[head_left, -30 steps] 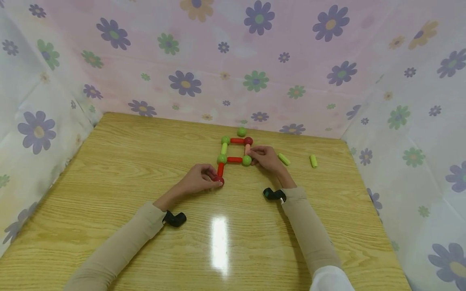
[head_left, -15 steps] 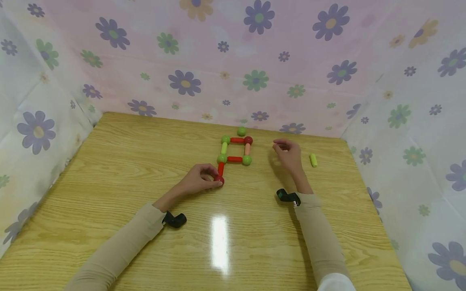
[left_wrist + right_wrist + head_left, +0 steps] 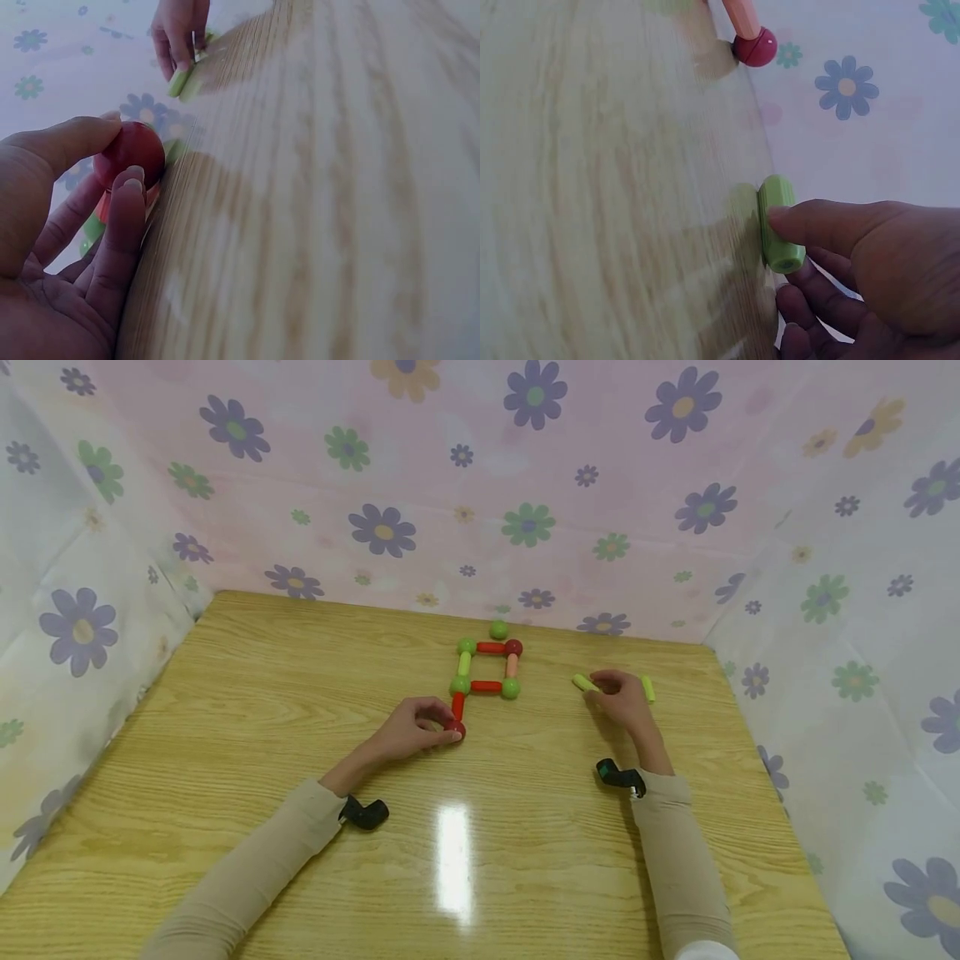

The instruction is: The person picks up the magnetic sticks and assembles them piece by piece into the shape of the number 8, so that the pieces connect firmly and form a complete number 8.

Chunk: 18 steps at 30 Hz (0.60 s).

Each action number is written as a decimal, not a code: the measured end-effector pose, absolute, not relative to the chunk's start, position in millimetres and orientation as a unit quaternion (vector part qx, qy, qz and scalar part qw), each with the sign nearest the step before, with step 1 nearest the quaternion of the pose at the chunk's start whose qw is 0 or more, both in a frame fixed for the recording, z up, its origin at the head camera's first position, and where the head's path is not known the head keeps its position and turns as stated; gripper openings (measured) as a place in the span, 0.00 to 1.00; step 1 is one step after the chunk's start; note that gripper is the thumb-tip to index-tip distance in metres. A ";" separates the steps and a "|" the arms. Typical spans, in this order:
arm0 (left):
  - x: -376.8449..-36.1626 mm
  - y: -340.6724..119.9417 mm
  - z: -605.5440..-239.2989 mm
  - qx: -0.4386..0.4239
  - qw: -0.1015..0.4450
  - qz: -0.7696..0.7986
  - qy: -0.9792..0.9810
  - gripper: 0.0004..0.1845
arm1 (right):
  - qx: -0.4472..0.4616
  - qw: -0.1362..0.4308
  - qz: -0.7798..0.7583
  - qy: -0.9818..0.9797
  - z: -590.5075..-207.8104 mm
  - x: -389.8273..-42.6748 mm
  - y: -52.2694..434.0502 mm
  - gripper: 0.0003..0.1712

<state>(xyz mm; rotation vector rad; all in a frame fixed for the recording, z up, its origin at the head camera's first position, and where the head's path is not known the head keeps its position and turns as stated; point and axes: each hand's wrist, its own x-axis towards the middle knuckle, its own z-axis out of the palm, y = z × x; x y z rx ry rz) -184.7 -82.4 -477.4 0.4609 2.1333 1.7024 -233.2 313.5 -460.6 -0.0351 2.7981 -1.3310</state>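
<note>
My left hand (image 3: 405, 728) pinches a red ball (image 3: 139, 154) between thumb and fingers. That ball ends a red magnetic rod (image 3: 457, 706), which runs up to a green ball (image 3: 460, 685) at the near left corner of a square of rods and balls. To the right, my right hand (image 3: 624, 700) has its thumb and fingers at the sides of a yellow-green rod (image 3: 775, 193) lying on the table. Part of this rod is hidden under the fingers in the head view. The square's far right corner is a dark red ball (image 3: 513, 647).
A loose green ball (image 3: 498, 629) lies behind the square, near the flowered backdrop (image 3: 420, 485). Just right of my right hand is another yellow-green rod (image 3: 648, 688). Flowered cloth stands along the sides of the wooden table (image 3: 315, 643).
My right hand has left the salmon rod of the square and moved right, down to the loose yellow-green rod. My left hand has stayed on the red ball.
</note>
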 end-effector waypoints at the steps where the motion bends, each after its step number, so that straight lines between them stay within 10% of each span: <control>1: -186.3 -82.0 -481.1 0.163 0.183 0.604 0.759 0.16 | -0.014 0.019 -0.426 0.904 -460.3 -232.3 313.3 0.22; 18: -186.6 -79.4 -485.5 0.154 0.170 0.604 0.763 0.16 | -0.092 0.092 -0.406 0.904 -459.9 -226.0 294.6 0.20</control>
